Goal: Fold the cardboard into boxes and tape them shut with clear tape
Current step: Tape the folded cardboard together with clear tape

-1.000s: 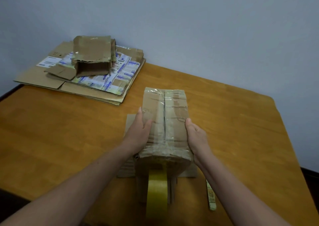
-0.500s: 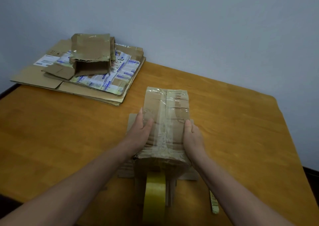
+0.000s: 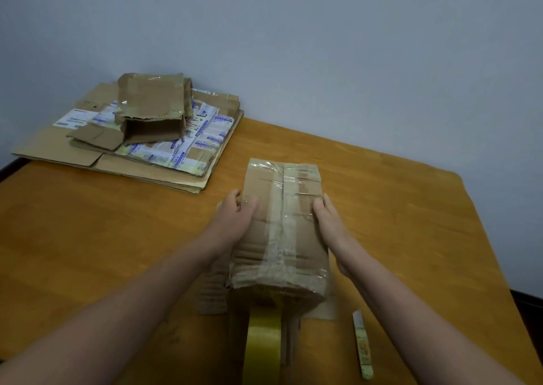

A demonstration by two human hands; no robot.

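A brown cardboard box (image 3: 282, 223) stands in the middle of the wooden table (image 3: 117, 252), with clear tape along its top seam and across its near end. My left hand (image 3: 235, 217) presses its left side, fingers straight and thumb lying on the top edge. On the right side my right hand (image 3: 332, 223) lies flat with straight fingers. A yellowish tape roll (image 3: 261, 346) hangs in front of the box's near end. Under the box lies a flat piece of cardboard (image 3: 208, 293).
A stack of flattened cardboard (image 3: 88, 155) with printed labels lies at the back left. On it sits a torn small box (image 3: 152, 111). A thin pale strip-like tool (image 3: 363, 346) lies near the front right. The table's right edge runs close by.
My right hand has slid slightly forward and lies flatter along the box's right side. The left hand and the box have barely moved.
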